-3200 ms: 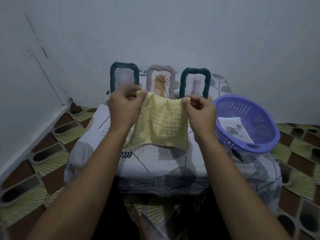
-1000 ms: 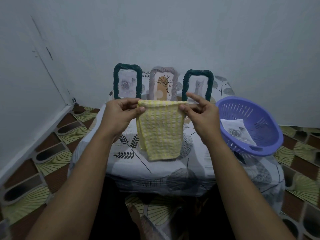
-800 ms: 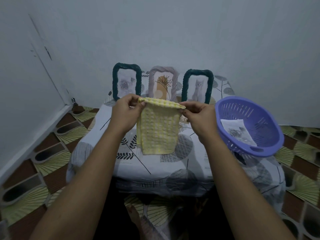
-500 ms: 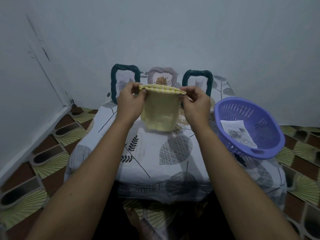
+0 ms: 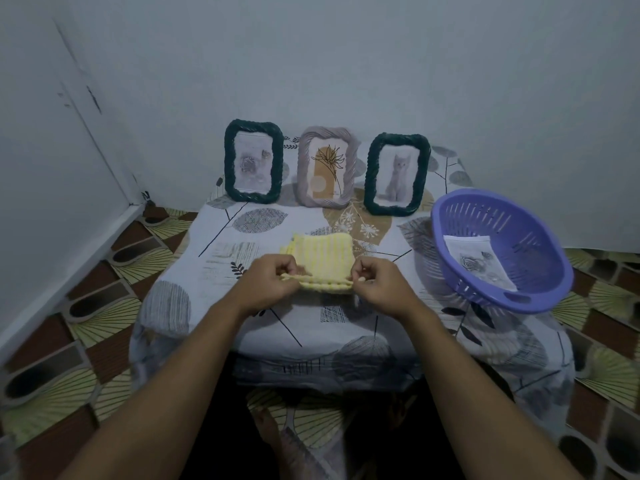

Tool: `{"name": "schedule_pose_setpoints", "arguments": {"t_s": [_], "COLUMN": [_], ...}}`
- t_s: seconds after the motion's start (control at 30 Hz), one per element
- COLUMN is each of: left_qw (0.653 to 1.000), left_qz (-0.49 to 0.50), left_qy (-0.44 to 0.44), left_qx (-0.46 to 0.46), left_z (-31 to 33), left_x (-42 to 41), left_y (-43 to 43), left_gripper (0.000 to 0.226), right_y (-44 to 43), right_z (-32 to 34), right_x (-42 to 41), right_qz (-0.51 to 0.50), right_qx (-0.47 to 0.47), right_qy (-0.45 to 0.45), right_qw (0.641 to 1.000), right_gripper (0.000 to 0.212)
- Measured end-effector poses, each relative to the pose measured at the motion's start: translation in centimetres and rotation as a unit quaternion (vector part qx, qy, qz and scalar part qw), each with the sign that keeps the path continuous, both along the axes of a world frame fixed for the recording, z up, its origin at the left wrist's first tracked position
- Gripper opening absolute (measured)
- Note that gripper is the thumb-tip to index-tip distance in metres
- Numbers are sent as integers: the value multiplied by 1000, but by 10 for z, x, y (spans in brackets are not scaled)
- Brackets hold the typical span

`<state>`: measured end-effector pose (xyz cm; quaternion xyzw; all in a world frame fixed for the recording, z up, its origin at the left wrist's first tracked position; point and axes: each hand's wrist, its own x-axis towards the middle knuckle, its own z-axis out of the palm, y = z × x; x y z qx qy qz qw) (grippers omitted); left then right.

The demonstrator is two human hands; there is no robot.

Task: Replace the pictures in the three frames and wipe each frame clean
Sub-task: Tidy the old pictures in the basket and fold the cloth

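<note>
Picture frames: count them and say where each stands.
3, in a row far back on the table: left green frame, grey frame in the middle, right green frame. None looks hidden.

We can read no text, label, brand, number or sign. The paper sheet lying inside the purple basket carries only a grey printed drawing, with no lettering we can make out. To the left of the basket, the pictures in the right green frame, the grey frame and the left green frame show no writing either.
</note>
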<state>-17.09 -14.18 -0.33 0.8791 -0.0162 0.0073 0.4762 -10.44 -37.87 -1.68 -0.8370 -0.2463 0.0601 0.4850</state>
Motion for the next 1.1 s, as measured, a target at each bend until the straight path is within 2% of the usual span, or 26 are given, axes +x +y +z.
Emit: {"name": "schedule_pose_setpoints", "arguments": {"t_s": [0.17,0.27,0.37,0.43,0.5,0.57,0.67,0.77,0.97,1.1], "left_qw": [1000,996,985,980,977,974,976,977,962,949], "left_qz": [1,35,73,92,104,110,137,166,247,296], "left_qy": [-18,-11,9,15,9,-3,-31,-45,-115,-110], "left_qx": [-7,-77,-155,-174,-187,-199,-168,-127,-22,16], "left_z": [-6,-9,-15,-18,-21,-26,-34,-41,-41,-37], "left_x": [-5,-6,-3,-1,0,1,1,1,15,26], "left_y": [-4,-8,-9,-10,-11,-13,-18,-24,-34,-41], "left_gripper": [6,4,6,10,3,13,30,44,30,30], "right_y": [-3,-7,-11,-12,-11,-9,-1,6,20,31], "right_z": [-12,-15,-16,-18,-19,-21,-20,-19,-20,-21], "right_x": [-9,-12,-13,-13,-13,-12,-10,-5,4,13], "right_qz": [-5,17,46,36,21,10,-27,-74,-130,-183], "right_qx": [25,54,48,33,26,2,-29,-49,-119,-157], "right_qy": [54,97,108,102,96,80,55,52,15,0], "right_qw": [998,994,992,994,995,997,998,995,984,971], "right_gripper": [8,9,24,27,40,44,25,26,41,44]}}
